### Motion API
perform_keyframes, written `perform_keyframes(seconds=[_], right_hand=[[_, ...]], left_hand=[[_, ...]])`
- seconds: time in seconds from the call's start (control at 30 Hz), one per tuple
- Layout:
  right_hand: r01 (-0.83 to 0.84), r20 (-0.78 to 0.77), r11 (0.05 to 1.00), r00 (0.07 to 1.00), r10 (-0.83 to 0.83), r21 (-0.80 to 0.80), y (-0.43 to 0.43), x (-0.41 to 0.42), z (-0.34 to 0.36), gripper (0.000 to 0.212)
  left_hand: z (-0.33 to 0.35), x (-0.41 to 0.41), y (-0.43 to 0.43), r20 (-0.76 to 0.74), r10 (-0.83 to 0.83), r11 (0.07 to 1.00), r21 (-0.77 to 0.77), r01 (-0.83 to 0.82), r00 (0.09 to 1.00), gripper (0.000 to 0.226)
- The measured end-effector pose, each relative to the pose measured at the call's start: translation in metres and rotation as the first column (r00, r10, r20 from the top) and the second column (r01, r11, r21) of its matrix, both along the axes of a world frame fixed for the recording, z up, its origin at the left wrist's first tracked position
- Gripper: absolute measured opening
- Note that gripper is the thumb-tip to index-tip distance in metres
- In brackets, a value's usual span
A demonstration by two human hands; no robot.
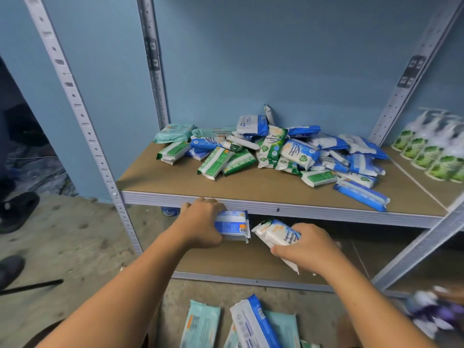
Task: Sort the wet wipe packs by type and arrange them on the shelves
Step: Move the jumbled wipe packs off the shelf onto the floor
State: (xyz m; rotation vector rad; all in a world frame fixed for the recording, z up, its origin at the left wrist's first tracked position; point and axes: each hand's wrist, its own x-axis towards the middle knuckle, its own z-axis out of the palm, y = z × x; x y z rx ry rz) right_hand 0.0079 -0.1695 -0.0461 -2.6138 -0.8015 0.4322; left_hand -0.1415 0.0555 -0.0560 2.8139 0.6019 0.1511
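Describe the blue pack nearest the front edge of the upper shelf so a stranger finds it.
Look at the upper shelf and its pile of packs. At the pile's front right corner lies the blue pack, flat. It is longer than its neighbours and mostly blue.

Green-labelled pump bottles (430,153) at far right; dark shoes (18,209) and a black rod (32,286) on the floor (80,237), left.

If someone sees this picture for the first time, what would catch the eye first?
Probably the jumbled heap of wipe packs on the upper shelf. Below it, the left hand grips a blue pack and the right hand grips a white pack.
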Motion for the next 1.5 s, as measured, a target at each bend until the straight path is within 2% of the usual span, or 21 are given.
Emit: perform_keyframes(seconds=[0.17,0.3,0.47,0.57,0.73,0.93,1.07,1.3,1.4,1.5], right_hand=[[0.052,-0.106,0.991,0.992,-0.065,-0.121,-0.035,0.0,-0.072,0.052],[0.064,-0.051,0.943,0.995,-0.085,-0.325,-0.05,0.004,-0.122,0.042],[0.027,-0.082,0.907,0.994,-0.067,-0.42,-0.047,0.015,-0.178,0.044],[-0.008,-0.092,0.894,0.995,-0.037,-0.448,-0.04,0.026,-0.211,0.049],[-0.134,-0.117,0.821,0.99,0.082,-0.554,-0.022,0.047,-0.265,0.068],[-0.082,-0.144,0.827,0.99,0.001,-0.556,-0.014,0.066,-0.325,0.077],[-0.075,-0.137,0.831,0.991,-0.002,-0.552,-0.008,0.073,-0.345,0.067],[-0.032,-0.061,0.884,0.998,0.004,-0.467,-0.013,0.074,-0.351,0.058],[-0.031,-0.058,0.885,0.998,0.005,-0.464,-0.015,0.068,-0.351,0.053],[0.035,-0.06,0.883,0.996,-0.071,-0.469,-0.018,0.053,-0.351,0.051]], left_hand=[[-0.059,0.006,-0.033,-0.169,-0.014,1.0,0.01,0.016,0.985,0.046],[-0.132,0.0,-0.049,-0.258,0.109,0.983,-0.113,-0.142,0.96,0.05],[-0.207,-0.008,-0.058,-0.367,0.124,0.938,-0.26,-0.23,0.922,0.057],[-0.241,-0.003,-0.054,-0.382,0.15,0.91,-0.308,-0.279,0.912,0.064],[-0.291,0.02,-0.048,-0.367,0.223,0.899,-0.282,-0.336,0.903,0.054],[-0.346,0.045,-0.044,-0.361,0.289,0.901,-0.211,-0.379,0.887,0.06],[-0.363,0.056,-0.048,-0.403,0.307,0.885,-0.214,-0.414,0.862,0.061],[-0.371,0.055,-0.049,-0.337,0.377,0.838,-0.272,-0.473,0.863,0.058],[-0.37,0.046,-0.05,-0.375,0.411,0.818,-0.25,-0.518,0.83,0.051],[-0.366,0.031,-0.057,-0.381,0.484,0.771,-0.24,-0.59,0.788,0.052]])
